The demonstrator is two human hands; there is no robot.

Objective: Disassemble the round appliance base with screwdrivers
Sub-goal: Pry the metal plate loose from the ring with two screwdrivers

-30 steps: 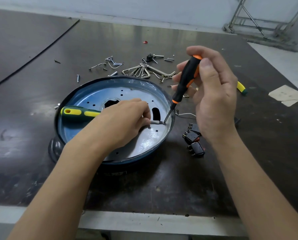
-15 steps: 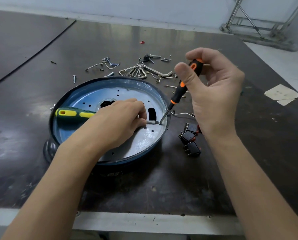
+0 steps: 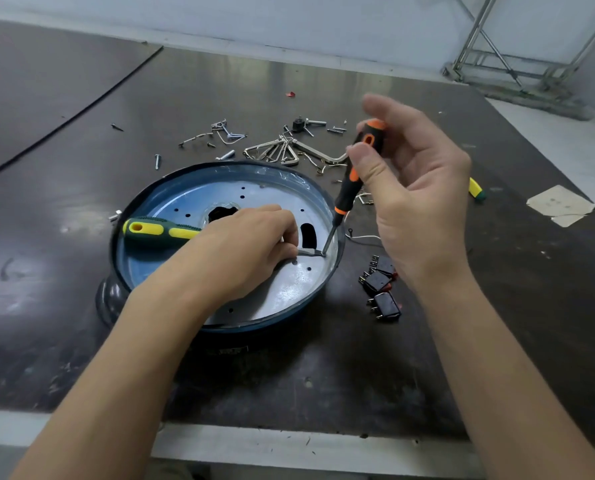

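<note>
now, left grip (image 3: 240, 258) round green screwdriver (image 3: 157, 232), right grip (image 3: 417, 202) round orange screwdriver (image 3: 349, 188), tips together inside appliance base (image 3: 282, 289)

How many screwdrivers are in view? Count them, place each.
3. An orange-black screwdriver in the right hand; a green-yellow screwdriver in the left hand, across the round base; a yellow-green handle end behind the right hand, rest hidden.
</note>
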